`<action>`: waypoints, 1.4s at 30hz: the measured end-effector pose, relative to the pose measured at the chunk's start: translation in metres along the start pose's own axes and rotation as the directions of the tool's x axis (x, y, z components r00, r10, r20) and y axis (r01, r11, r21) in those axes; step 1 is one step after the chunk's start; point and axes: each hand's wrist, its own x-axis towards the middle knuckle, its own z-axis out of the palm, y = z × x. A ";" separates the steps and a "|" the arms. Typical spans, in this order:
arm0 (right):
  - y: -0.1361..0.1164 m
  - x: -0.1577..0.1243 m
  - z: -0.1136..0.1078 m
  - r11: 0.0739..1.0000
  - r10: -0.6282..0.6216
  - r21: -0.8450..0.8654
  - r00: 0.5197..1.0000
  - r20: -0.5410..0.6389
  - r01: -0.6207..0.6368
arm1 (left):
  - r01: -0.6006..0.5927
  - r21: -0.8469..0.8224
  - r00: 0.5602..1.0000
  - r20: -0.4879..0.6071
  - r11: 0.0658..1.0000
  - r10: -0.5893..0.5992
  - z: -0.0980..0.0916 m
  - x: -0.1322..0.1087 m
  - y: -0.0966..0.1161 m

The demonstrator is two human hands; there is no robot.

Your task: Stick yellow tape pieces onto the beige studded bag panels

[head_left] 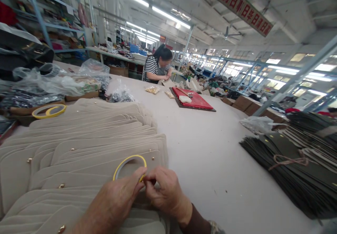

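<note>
My left hand [119, 199] is closed on a thin yellow tape roll [126, 161], holding it upright over a fanned stack of beige cut panels [86, 146] with small brass studs. My right hand [164, 190] is pinched against the roll's lower right edge, fingertips touching those of the left hand. What the right fingers pinch is too small to make out. Both hands rest over the near end of the beige stack.
Another yellow tape roll [49, 111] lies at the far left. Plastic bags [60, 81] sit behind the stack. A red mat [193, 98] with tools lies mid-table, where a person in a striped shirt [155, 69] works. Dark panels [295, 163] are stacked at right.
</note>
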 end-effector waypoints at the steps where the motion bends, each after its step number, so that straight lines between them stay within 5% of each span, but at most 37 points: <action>1: -0.001 0.000 0.001 1.000 -0.001 -0.022 1.000 -0.016 0.001 | -0.007 -0.006 1.000 -0.007 1.000 0.007 -0.001 0.001 0.000; 6: -0.007 0.000 -0.002 0.997 0.066 -0.037 0.997 -0.050 -0.068 | 0.030 -0.009 0.999 0.039 1.000 -0.029 -0.007 0.004 0.005; 9: -0.012 0.000 -0.002 0.953 0.296 0.067 0.955 -0.006 -0.295 | 0.066 0.024 0.994 0.083 0.998 -0.068 -0.007 0.007 0.007; 12: -0.012 0.002 0.000 0.757 0.597 0.249 0.794 0.114 -0.604 | 0.060 0.020 0.997 0.052 0.998 -0.061 -0.006 0.009 0.010; 15: 0.001 0.004 0.002 0.548 0.756 0.345 0.627 0.185 -0.762 | 0.045 -0.054 0.999 -0.007 0.998 -0.045 -0.005 0.006 0.012; 18: 0.021 0.005 0.000 0.469 0.813 0.376 0.557 0.169 -0.799 | 0.055 -0.053 0.998 0.006 0.997 -0.055 -0.002 0.000 0.011; 21: 0.035 0.004 -0.002 0.506 0.786 0.374 0.594 0.171 -0.777 | 0.144 0.097 0.965 0.209 0.985 -0.161 0.003 -0.002 0.010; 26: 0.040 0.003 0.003 0.632 0.728 0.220 0.667 0.156 -0.743 | 0.266 0.252 0.735 0.572 0.931 -0.365 0.001 0.014 0.009; 29: 0.042 0.004 0.008 0.710 0.686 0.113 0.719 0.110 -0.695 | 0.282 0.263 0.668 0.636 0.923 -0.385 -0.002 0.023 0.010; 36: 0.042 0.011 0.012 0.818 0.575 -0.082 0.814 0.078 -0.570 | 0.287 0.287 0.639 0.654 0.914 -0.406 -0.001 0.020 0.011; 39: 0.041 0.011 0.010 0.798 0.603 -0.077 0.794 0.081 -0.598 | 0.287 0.296 0.646 0.643 0.911 -0.413 0.002 0.017 0.010; 42: 0.044 0.011 0.008 0.717 0.695 0.003 0.715 0.078 -0.697 | 0.265 0.306 0.672 0.621 0.915 -0.403 0.004 0.015 0.009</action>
